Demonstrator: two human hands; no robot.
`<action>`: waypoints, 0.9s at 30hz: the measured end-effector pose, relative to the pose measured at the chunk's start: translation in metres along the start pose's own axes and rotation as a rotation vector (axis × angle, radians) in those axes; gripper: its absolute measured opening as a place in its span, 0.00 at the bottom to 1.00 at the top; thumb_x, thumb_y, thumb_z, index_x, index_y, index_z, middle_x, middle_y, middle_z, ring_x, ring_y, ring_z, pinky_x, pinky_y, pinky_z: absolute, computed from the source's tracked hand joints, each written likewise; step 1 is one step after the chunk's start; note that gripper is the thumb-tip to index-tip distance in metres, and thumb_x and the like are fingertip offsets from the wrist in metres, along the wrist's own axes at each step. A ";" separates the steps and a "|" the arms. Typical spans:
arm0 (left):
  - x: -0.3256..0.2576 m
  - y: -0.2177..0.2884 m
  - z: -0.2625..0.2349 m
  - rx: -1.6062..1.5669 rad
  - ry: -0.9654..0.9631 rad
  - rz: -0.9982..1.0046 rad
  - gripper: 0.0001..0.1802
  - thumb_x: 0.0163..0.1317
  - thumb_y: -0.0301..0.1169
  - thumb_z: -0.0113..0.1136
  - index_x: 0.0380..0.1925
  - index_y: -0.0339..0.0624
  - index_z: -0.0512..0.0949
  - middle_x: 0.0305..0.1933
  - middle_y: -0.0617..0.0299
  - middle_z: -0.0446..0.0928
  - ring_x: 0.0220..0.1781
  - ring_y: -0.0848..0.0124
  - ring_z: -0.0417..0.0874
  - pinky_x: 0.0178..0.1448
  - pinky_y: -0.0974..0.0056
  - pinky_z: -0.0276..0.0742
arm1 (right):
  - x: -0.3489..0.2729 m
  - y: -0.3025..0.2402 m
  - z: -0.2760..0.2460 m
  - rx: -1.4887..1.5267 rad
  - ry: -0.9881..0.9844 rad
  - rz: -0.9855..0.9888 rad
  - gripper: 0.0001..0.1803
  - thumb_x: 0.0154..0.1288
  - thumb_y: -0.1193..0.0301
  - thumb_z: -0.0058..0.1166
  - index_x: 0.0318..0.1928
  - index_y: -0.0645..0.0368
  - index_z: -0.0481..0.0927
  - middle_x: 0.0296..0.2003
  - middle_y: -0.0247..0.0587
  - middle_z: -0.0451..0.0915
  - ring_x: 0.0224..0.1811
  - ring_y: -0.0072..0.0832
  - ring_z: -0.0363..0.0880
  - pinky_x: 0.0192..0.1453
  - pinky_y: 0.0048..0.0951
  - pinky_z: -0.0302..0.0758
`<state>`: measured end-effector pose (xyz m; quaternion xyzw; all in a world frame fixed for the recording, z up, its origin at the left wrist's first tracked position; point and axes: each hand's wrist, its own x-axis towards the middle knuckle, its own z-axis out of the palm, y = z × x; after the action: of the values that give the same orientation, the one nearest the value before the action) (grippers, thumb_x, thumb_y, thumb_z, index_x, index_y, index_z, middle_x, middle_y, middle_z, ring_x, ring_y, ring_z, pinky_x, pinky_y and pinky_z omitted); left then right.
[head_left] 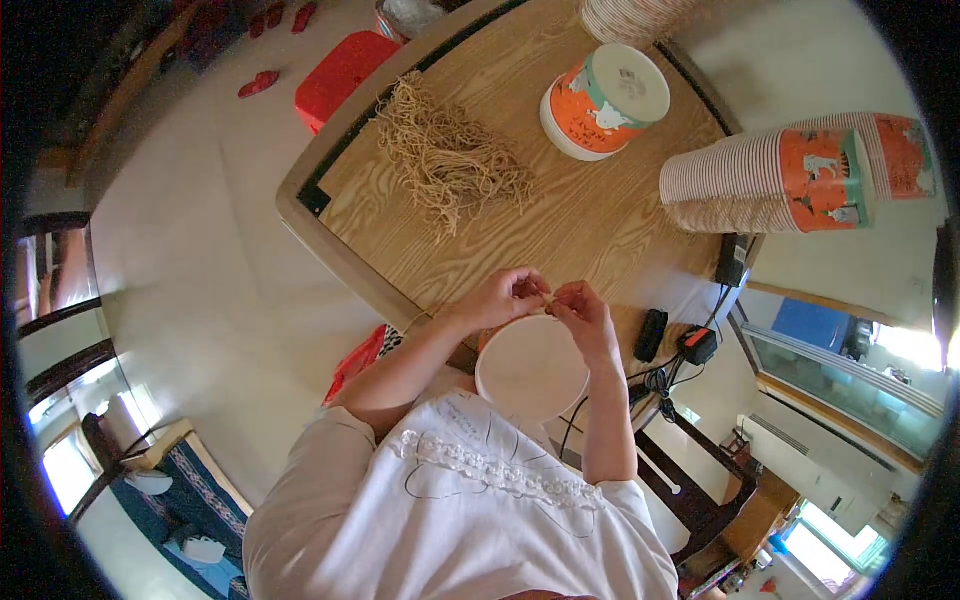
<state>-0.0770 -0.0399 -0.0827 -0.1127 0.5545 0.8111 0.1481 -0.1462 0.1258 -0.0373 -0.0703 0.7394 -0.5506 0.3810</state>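
Observation:
My left hand (512, 298) and my right hand (586, 318) meet at the far rim of a round paper bucket (533, 370), whose white round end faces up at me. Both hands are closed, thumbs and fingertips pinched together on a small tan bit of cord (547, 303), mostly hidden by the fingers. A thin strand curves out by my left forearm. The bucket rests close to my body at the table's near edge. Beyond my hands lies a loose tangled heap of tan cord (450, 155) on the wood-grain table (590, 225).
An orange and green paper bucket (605, 100) stands at the back. To the right lie long nested stacks of such buckets (770, 180). A black power adapter (697, 344), a dark object (651, 335) and cables sit at the right edge. A red stool (345, 75) stands beyond the table's left edge.

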 end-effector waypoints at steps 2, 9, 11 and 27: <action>0.001 -0.004 0.001 -0.008 0.044 0.028 0.12 0.56 0.31 0.61 0.38 0.39 0.75 0.34 0.64 0.77 0.38 0.77 0.76 0.45 0.70 0.73 | 0.001 0.002 0.000 0.005 0.001 -0.005 0.07 0.57 0.80 0.52 0.36 0.60 0.72 0.29 0.33 0.77 0.32 0.18 0.75 0.36 0.18 0.71; -0.001 0.005 -0.007 0.040 -0.013 -0.079 0.13 0.57 0.36 0.60 0.38 0.41 0.76 0.35 0.66 0.77 0.35 0.78 0.76 0.39 0.70 0.74 | 0.001 0.003 -0.002 -0.020 0.012 0.008 0.07 0.57 0.79 0.52 0.36 0.60 0.71 0.27 0.33 0.76 0.31 0.18 0.74 0.34 0.18 0.71; 0.000 -0.003 -0.011 0.031 -0.030 -0.032 0.12 0.57 0.36 0.60 0.37 0.41 0.76 0.34 0.66 0.77 0.35 0.78 0.76 0.39 0.70 0.74 | 0.001 0.002 -0.001 -0.018 0.008 0.005 0.06 0.57 0.79 0.52 0.36 0.60 0.71 0.27 0.32 0.76 0.31 0.18 0.74 0.35 0.18 0.71; 0.009 0.004 -0.003 0.090 -0.069 -0.002 0.09 0.56 0.33 0.61 0.34 0.41 0.78 0.31 0.66 0.78 0.35 0.76 0.77 0.40 0.70 0.74 | -0.001 -0.007 0.003 -0.014 -0.002 -0.001 0.06 0.57 0.80 0.51 0.35 0.61 0.71 0.28 0.32 0.76 0.32 0.18 0.73 0.37 0.18 0.70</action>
<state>-0.0868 -0.0430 -0.0833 -0.0784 0.5848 0.7887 0.1728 -0.1463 0.1217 -0.0314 -0.0738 0.7429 -0.5454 0.3811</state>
